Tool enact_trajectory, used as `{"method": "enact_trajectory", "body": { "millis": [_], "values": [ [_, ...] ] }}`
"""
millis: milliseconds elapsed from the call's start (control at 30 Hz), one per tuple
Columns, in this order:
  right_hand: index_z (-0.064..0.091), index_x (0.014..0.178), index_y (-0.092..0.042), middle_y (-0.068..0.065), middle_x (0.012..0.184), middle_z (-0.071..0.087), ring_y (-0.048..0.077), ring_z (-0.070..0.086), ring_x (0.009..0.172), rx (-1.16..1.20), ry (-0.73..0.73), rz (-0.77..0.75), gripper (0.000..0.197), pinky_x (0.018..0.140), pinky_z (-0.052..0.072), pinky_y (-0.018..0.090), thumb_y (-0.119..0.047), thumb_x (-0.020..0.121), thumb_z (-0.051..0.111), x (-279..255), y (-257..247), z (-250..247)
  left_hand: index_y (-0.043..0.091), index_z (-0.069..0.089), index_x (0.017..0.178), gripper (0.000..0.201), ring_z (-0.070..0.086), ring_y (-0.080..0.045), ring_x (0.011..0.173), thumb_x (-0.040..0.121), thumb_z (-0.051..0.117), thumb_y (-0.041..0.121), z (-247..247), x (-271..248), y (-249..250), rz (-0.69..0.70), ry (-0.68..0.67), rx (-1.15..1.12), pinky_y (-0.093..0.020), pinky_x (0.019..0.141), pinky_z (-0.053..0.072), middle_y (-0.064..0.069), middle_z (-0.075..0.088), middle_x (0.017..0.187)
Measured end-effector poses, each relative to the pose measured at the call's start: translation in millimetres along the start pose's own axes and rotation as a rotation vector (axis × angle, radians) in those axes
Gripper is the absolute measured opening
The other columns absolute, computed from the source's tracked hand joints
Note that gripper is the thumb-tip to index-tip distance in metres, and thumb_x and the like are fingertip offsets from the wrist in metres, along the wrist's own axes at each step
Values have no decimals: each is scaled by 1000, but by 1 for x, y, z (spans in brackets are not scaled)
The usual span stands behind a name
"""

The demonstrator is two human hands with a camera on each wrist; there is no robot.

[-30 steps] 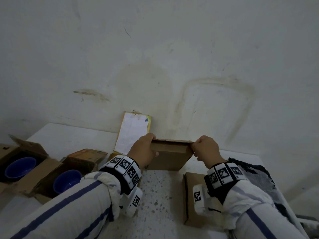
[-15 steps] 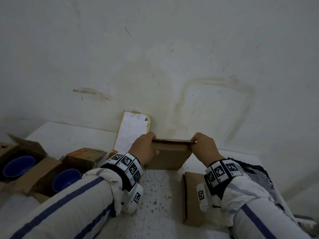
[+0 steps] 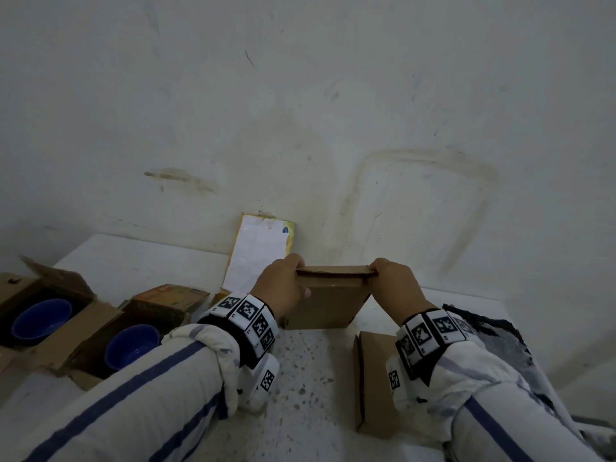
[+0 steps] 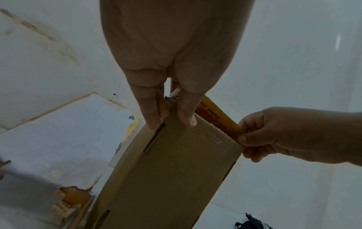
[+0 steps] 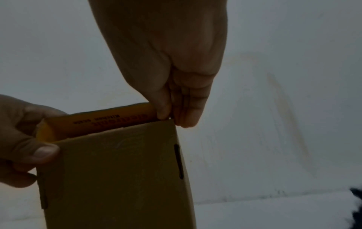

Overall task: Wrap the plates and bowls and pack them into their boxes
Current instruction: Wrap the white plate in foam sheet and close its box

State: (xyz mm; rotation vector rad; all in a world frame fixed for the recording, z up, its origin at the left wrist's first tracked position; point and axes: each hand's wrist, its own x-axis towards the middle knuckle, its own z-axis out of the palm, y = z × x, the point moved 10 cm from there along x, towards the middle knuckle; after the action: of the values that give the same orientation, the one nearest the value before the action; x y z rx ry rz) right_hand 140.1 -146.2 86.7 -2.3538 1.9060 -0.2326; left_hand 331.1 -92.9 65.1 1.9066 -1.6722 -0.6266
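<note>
A flat brown cardboard box (image 3: 325, 301) stands on edge near the wall in the middle of the table. My left hand (image 3: 283, 285) pinches its top left corner and my right hand (image 3: 390, 281) pinches its top right corner. In the left wrist view the box (image 4: 166, 170) shows slots along its sides, and a yellow printed flap (image 4: 219, 119) sticks up behind its top edge. The right wrist view shows the same flap (image 5: 101, 122) with my thumb against its end. Two blue bowls (image 3: 41, 316) (image 3: 133, 345) sit in open boxes at the left.
A second flat brown box (image 3: 373, 378) lies on the speckled table under my right wrist. A white-faced yellow carton (image 3: 263, 251) leans on the wall behind. A small printed box (image 3: 170, 295) stands left of centre. Dark crumpled wrapping (image 3: 493, 331) lies at the right.
Both hands stay on the box's top corners; the box has tilted slightly more upright and my right hand has shifted a little inward along the top edge.
</note>
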Motion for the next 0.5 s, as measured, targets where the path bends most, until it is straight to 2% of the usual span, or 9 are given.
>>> {"method": "enact_trajectory", "body": {
  "millis": [67,167,233,333,367,433,467,500],
  "values": [
    [61,112,-9,9,107,66,23,58,88,-55,-29,-36,34,73,43,26,2,86,40,-1,-2,0,16,50,117,44,55,-21,100,80,72,19,-1,1,1,1,5,4,-26,80,41,-6,59,113],
    [57,124,-15,5,121,63,22,60,107,-120,-3,-61,41,87,43,25,-1,91,38,-7,-1,-5,15,50,117,43,56,-22,99,80,72,18,-1,2,2,-1,6,4,-26,80,43,-7,60,112],
    [50,132,-19,4,124,61,20,60,108,-136,16,-58,45,87,42,23,-2,93,37,-10,-1,-6,14,50,118,42,56,-23,100,82,71,18,-2,2,3,5,7,26,-26,79,42,-8,60,113],
    [36,142,-16,9,117,60,23,59,103,-86,-12,-23,52,76,40,24,-1,92,37,-14,-1,10,13,49,118,41,56,-24,101,84,69,19,-2,3,5,18,4,44,-26,79,41,-9,60,115],
    [29,144,-14,12,120,57,25,57,105,-50,-34,-10,54,78,41,26,-2,92,38,-16,-3,19,13,49,119,41,56,-24,102,84,69,19,-2,3,5,17,1,40,-26,79,41,-9,59,116],
    [17,148,-9,15,133,48,27,51,116,59,-82,23,58,91,42,30,-5,94,38,-22,-7,32,13,47,122,42,55,-24,104,86,67,23,0,2,4,17,-7,19,-25,80,41,-8,58,118],
    [16,148,-7,16,134,47,27,50,118,103,-88,52,58,93,41,31,-6,94,37,-21,-6,32,14,46,123,44,54,-22,104,87,65,28,2,1,3,10,-22,-4,-25,80,40,-5,57,116],
    [21,146,-5,16,131,50,28,51,116,122,-81,71,53,89,42,31,-6,95,36,-19,-4,29,16,45,123,43,53,-21,102,88,62,35,4,0,1,3,-35,-45,-25,79,40,-1,55,112]
  ]
}}
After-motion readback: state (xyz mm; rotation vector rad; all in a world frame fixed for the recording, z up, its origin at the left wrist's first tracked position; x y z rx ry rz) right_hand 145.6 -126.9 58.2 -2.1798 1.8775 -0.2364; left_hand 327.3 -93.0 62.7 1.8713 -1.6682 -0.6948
